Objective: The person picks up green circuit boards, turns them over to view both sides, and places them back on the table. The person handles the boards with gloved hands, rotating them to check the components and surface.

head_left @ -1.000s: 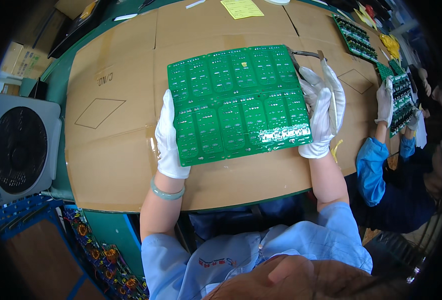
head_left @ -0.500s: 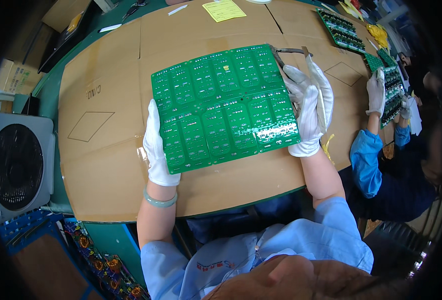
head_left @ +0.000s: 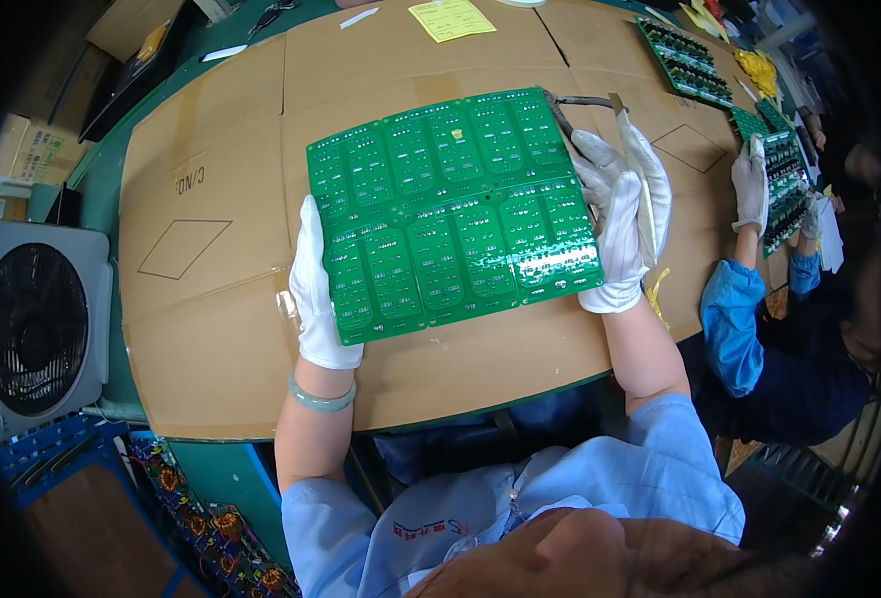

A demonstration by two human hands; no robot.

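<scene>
A green circuit board panel (head_left: 450,214), its face dotted with rows of small solder points, is held up tilted over the cardboard. My gloved left hand (head_left: 316,289) grips its left edge; the fingers behind the board are hidden. At the right edge, my gloved right hand (head_left: 615,234) is closed on the board, with some fingers beside the edge. A thin dark tool-like piece (head_left: 585,101) sticks out past the board's upper right corner near my right fingers; its kind cannot be made out. One small yellow mark (head_left: 456,134) shows on the board.
Cardboard (head_left: 201,349) covers the table. A fan (head_left: 37,324) stands at the left. A yellow paper slip (head_left: 450,20) lies at the far edge. To the right, a co-worker's gloved hand (head_left: 750,189) holds a populated board (head_left: 784,184); another board (head_left: 685,62) lies beyond.
The view has shifted very slightly. The board and both my hands keep nearly the same pose; the grip is unchanged.
</scene>
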